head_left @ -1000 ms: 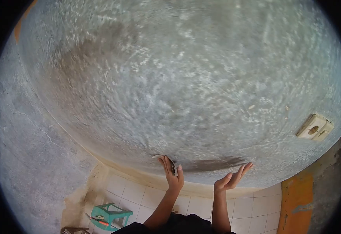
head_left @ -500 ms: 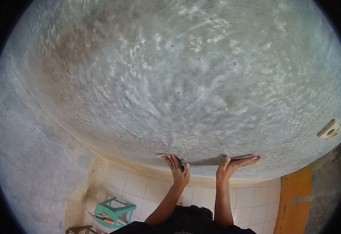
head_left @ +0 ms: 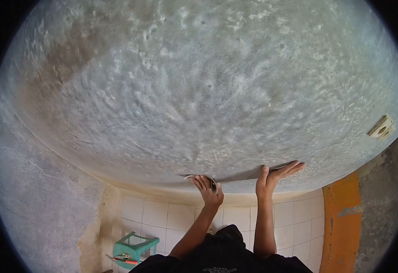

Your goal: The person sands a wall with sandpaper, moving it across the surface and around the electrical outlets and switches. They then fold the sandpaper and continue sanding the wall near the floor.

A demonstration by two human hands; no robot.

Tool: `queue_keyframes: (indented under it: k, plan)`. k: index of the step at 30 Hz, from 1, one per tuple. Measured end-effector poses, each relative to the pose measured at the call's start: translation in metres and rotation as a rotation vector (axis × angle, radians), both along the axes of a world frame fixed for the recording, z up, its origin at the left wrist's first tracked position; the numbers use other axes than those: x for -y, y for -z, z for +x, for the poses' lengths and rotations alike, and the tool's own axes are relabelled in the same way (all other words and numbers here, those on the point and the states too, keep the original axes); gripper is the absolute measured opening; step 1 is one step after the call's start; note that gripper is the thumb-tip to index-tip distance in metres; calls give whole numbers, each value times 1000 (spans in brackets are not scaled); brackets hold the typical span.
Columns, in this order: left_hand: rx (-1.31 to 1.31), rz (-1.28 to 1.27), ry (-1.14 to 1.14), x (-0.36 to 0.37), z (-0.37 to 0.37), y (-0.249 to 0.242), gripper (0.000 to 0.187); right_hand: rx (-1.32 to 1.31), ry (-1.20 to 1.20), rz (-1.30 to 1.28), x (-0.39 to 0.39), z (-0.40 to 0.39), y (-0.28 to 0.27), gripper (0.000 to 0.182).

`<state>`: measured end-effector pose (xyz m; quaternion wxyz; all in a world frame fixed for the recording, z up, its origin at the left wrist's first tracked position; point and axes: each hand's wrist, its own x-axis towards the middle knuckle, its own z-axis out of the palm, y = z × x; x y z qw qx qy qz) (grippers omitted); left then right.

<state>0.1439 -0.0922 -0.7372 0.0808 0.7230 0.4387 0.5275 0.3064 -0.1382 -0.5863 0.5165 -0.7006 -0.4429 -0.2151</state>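
A thin grey sheet [head_left: 241, 175] lies edge-on along the lower part of a grey plastered wall [head_left: 217, 104], stretching between my hands. My left hand [head_left: 209, 191] is closed round its curled, roll-like end, with a pale edge showing beside the fingers. To the right, my right hand [head_left: 272, 179] is flat, its fingers stretched out over the sheet's other end and its thumb raised apart. Most of the sheet's face is hidden by the steep angle.
At lower left a green plastic stool [head_left: 137, 245] carries a tool with an orange-red handle [head_left: 128, 261]. White floor tiles [head_left: 181, 223] lie below. A wall socket [head_left: 382, 127] is at right, above an orange-painted strip [head_left: 341, 223].
The view has shifted slightly, with wall and socket higher in it. My right hand has risen and its end of the sheet slants upward more. My left hand keeps its grip.
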Motion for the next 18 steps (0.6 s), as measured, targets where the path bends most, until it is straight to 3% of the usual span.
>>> queue_keyframes:
  k: [3, 5, 9, 12, 17, 18]
  plan:
    - [149, -117, 65, 14, 3, 13, 84, -5, -18, 3, 1, 0, 3, 90]
    - [274, -124, 84, 16, 8, -28, 85, -16, -25, 5, 2, 1, 2, 89]
    - [190, -35, 29, -2, -3, -101, 91, -22, -22, 15, 1, 2, 3, 85]
    - [-28, 138, -80, -18, -8, -72, 91, -33, -46, 13, 3, 4, 5, 83]
    - [-16, -103, 39, 16, 5, 51, 87, -21, -36, 23, 3, 5, 7, 79]
    - [-33, -181, 67, 23, 8, 50, 86, -12, -34, 29, 1, 5, 7, 78]
